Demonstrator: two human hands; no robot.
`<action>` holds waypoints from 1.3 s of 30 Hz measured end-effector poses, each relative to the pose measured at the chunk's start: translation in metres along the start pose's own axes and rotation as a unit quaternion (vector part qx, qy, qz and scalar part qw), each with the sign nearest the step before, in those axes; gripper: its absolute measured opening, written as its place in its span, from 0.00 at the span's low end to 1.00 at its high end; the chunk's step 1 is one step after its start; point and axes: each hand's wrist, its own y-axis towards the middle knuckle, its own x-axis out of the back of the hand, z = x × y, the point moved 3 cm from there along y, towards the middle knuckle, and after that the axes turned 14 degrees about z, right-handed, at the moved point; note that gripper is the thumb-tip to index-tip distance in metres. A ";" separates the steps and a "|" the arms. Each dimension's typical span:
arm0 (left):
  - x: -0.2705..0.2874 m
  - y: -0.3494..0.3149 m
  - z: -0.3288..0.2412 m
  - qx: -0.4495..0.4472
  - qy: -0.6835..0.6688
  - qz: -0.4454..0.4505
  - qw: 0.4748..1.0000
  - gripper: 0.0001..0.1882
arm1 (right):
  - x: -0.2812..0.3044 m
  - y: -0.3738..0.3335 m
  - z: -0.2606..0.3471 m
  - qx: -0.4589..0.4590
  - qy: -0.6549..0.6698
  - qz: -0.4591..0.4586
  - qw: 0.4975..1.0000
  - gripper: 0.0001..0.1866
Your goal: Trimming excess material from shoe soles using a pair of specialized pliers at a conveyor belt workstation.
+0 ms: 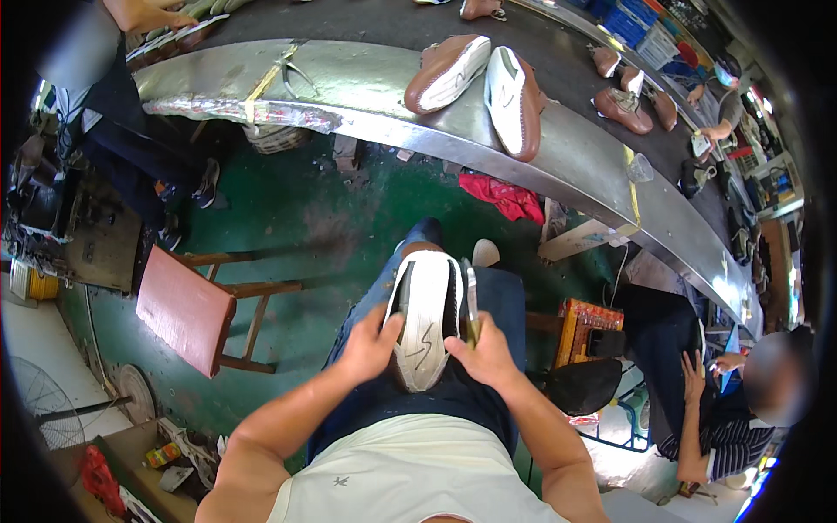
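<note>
A brown shoe (425, 301) lies in my lap with its pale sole facing up, the toe end towards me. The sole bears a dark zigzag mark, and dark gaps show between its edges and the upper. My left hand (370, 349) grips the shoe's left side, thumb on the edge. On the other side my right hand (485, 350) is closed round a narrow metal hand tool (472, 292) with an olive handle. Its shaft points away from me along the shoe's right edge, and my right thumb touches the sole. My fingers under the shoe are hidden.
Ahead curves a metal-edged bench (366, 109) carrying a brown pair of shoes (514, 105), pliers (301, 78) and a dark belt with more shoes. A pink-topped stool (187, 309) stands left. One person (118, 131) stands far left; another (732, 410) sits at right.
</note>
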 end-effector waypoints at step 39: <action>-0.132 0.079 0.019 0.212 -0.190 0.117 0.952 0.36 | 0.024 -0.071 -0.060 -0.013 -0.207 0.147 0.967 0.15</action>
